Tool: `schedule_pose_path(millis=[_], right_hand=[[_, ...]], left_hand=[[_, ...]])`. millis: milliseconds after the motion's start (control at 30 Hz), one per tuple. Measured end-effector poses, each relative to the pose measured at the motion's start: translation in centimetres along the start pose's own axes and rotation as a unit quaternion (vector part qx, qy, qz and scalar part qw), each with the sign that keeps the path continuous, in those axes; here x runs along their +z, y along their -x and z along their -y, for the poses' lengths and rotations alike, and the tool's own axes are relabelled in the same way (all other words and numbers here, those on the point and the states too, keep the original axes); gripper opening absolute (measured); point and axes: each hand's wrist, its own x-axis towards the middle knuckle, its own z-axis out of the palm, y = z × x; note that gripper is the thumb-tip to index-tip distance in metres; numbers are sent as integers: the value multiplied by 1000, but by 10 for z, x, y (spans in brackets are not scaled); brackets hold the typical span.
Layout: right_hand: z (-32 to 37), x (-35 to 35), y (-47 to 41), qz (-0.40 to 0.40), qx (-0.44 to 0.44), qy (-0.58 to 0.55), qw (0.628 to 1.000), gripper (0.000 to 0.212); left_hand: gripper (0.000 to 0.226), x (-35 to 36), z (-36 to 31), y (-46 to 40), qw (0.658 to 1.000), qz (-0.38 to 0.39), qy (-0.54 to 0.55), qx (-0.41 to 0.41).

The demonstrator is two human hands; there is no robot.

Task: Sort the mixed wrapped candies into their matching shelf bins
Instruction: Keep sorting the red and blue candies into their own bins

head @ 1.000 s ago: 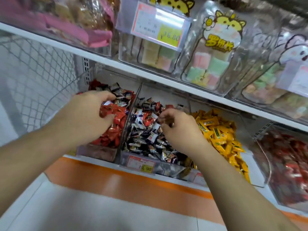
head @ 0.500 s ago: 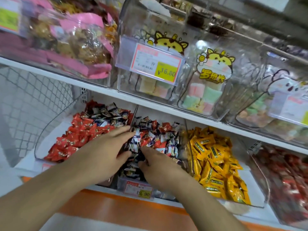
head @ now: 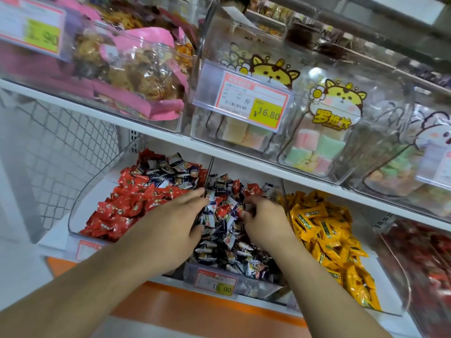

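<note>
Candies (head: pixel 227 215) in dark, white and red wrappers lie mixed in the middle bin (head: pixel 244 286) on the lower shelf, where both hands dig. Left hand (head: pixel 170 223) reaches in with fingers straight and close together, tips at the divider (head: pixel 208 176); right hand (head: pixel 264 220) curls its fingers into the pile, though whether it pinches a sweet cannot be told. Picking out strays looks to be the step in hand; next, red pieces would need lifting over the divider to the red bin (head: pixel 80 215) at left, which itself holds dark strays (head: pixel 168 172). Yellow sweets (head: pixel 324 230) fill the bin at right. An upper shelf (head: pixel 170 140) overhangs, narrowing the reach.
</note>
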Motion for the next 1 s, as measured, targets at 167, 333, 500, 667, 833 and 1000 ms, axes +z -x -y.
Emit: schedule_pose_path(millis=[167, 333, 500, 667, 833, 1000], right_hand=[[-3, 14, -12, 14, 35, 16, 999, 31], [-8, 20, -17, 5, 41, -8, 999, 22], [-11, 22, -16, -31, 17, -25, 999, 21], [-11, 19, -14, -74, -10, -25, 997, 24], [-10, -3, -7, -104, -28, -46, 993, 21], [5, -25, 18, -47, -8, -263, 964, 23]], left_hand=[[60, 2, 4, -2, 1000, -6, -7, 7], [59, 1, 6, 0, 1000, -4, -3, 7], [58, -1, 4, 1, 1000, 0, 3, 6], [57, -2, 3, 2, 1000, 6, 3, 3], [55, -4, 1, 1, 1000, 3, -2, 3], [57, -8, -3, -2, 999, -33, 15, 1]])
